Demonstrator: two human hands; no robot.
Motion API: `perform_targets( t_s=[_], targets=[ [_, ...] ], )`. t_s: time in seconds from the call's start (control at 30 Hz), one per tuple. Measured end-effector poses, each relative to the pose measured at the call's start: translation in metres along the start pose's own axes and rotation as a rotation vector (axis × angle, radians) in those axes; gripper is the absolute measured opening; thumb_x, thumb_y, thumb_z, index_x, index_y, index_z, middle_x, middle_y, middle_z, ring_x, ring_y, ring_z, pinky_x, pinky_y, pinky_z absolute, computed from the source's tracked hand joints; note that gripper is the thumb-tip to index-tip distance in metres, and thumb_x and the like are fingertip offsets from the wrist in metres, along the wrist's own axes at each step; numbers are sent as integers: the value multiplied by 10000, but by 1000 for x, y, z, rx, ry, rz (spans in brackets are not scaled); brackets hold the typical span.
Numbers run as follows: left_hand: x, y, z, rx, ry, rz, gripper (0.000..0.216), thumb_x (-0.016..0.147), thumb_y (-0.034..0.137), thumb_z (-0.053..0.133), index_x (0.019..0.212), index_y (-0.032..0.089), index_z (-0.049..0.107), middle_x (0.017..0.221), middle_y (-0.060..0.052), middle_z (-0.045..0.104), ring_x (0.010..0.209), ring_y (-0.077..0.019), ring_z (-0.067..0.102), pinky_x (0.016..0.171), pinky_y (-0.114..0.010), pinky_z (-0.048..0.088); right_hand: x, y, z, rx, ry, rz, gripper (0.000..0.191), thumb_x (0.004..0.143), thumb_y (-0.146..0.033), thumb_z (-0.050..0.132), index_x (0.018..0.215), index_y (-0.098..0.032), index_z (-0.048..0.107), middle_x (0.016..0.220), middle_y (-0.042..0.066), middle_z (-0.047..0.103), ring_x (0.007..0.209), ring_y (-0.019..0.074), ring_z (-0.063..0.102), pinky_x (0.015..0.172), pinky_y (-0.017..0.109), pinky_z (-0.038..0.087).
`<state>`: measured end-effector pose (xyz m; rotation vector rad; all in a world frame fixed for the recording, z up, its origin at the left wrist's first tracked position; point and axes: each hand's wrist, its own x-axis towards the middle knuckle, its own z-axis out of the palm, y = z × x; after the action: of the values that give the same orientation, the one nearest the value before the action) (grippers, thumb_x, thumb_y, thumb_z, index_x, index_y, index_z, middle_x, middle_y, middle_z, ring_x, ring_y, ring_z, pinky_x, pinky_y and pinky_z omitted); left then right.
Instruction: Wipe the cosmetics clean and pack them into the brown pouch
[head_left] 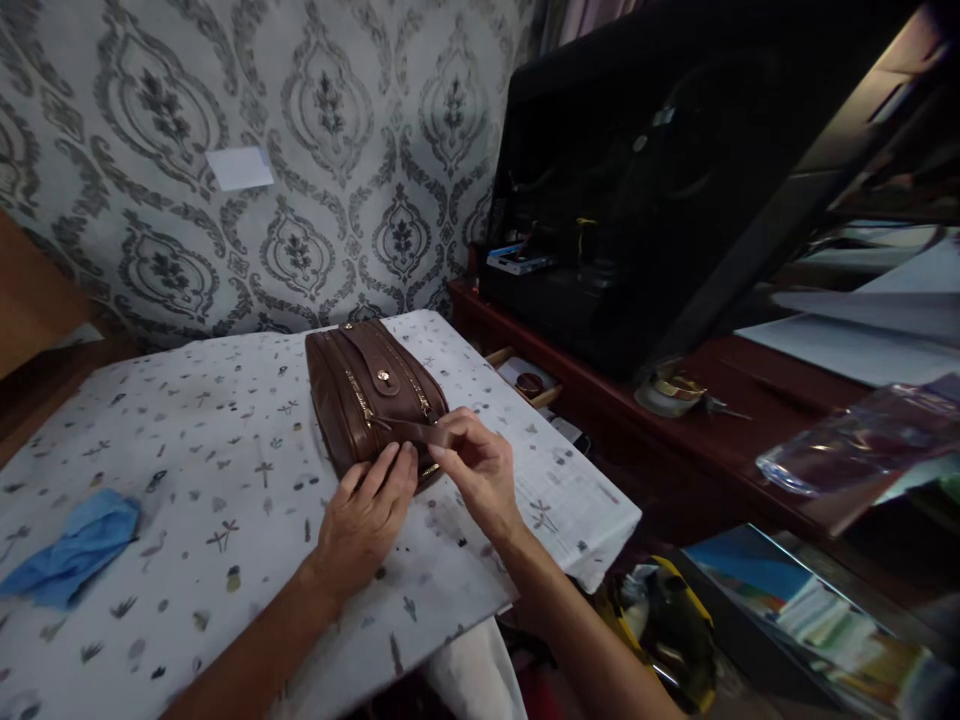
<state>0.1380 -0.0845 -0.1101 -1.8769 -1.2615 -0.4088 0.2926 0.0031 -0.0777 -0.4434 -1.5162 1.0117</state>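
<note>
A brown leather toiletry bag [334, 400] lies on the patterned white cloth in front of me. Two gold-toned zippers run along its top, and a snap tab with a round stud [383, 376] sits between them. My right hand [481, 468] pinches the end of a brown leather strap [412, 432] between thumb and fingers at the bag's near end. Against that same end rests my left hand [367, 515], its fingers laid over the leather just below the strap. Part of the bag's near end is hidden behind my fingers.
A blue cloth [79, 545] lies crumpled on the table [225, 480] at left. Right of the table, a large dark screen [637, 200] stands on a reddish-brown desk [720, 430] with a tape roll [675, 388], papers and a clear plastic case [847, 440]. An open drawer [525, 375] sits beside the table edge.
</note>
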Motion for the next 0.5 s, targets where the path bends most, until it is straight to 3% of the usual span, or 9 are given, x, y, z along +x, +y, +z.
perform_targets(
  t_s=[0.1,0.23,0.5],
  targets=[
    [7,3,0,-27,8,-41,440,993,122,365,1280,146,697,1239,-123,732,1186,-242,605,950,-384,397,-2,-2,-5,19,-83,16,199,880,-360,717,778,-210,634,866,46,637,784,164,588,647,274,467],
    [19,8,-4,-33,26,-63,392,985,107,388,1102,141,761,1098,-128,752,1102,-256,614,889,-398,395,-9,-2,-13,42,-175,7,151,907,-364,705,887,-221,663,973,72,674,859,180,637,695,292,519],
    [25,11,-4,-16,8,-95,362,1001,115,405,1129,121,744,1079,-103,750,1097,-251,587,852,-406,379,-13,-9,-17,-75,-203,-82,96,947,-287,649,888,-213,640,844,29,648,768,151,599,696,283,510]
  ],
)
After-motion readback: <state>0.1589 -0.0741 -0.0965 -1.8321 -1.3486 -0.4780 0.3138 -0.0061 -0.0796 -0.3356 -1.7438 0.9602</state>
